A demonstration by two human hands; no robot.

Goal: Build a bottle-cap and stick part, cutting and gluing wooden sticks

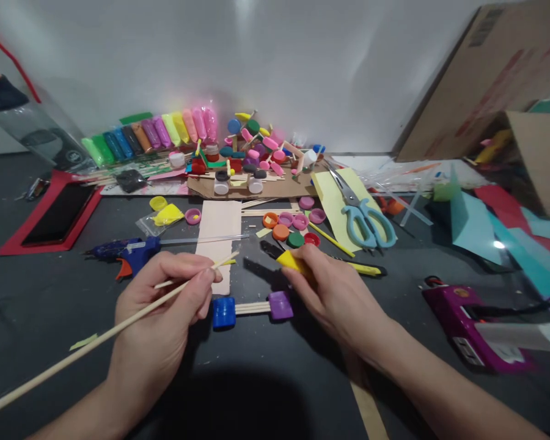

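Observation:
My left hand (158, 311) is closed on a long thin wooden skewer (114, 333). Its tip points toward the middle of the table, and another short stick end shows between the fingers. A yellow and black utility knife (289, 261) is gripped in my right hand (332, 290), its dark front end toward the skewer but apart from it. Behind that hand a yellow and black strip (366, 269) shows; I cannot tell whether it belongs to the knife. Between my hands lie several short sticks (252, 308) joining a blue cap (223, 312) and a purple cap (280, 305).
A blue glue gun (140, 250) lies left, near a pale wooden strip (219, 214). Coloured bottle caps (281, 231) and blue scissors (364, 223) lie beyond my right hand. Packs of clay (153, 133) line the back; a purple device (472, 327) sits right, a phone (59, 214) far left.

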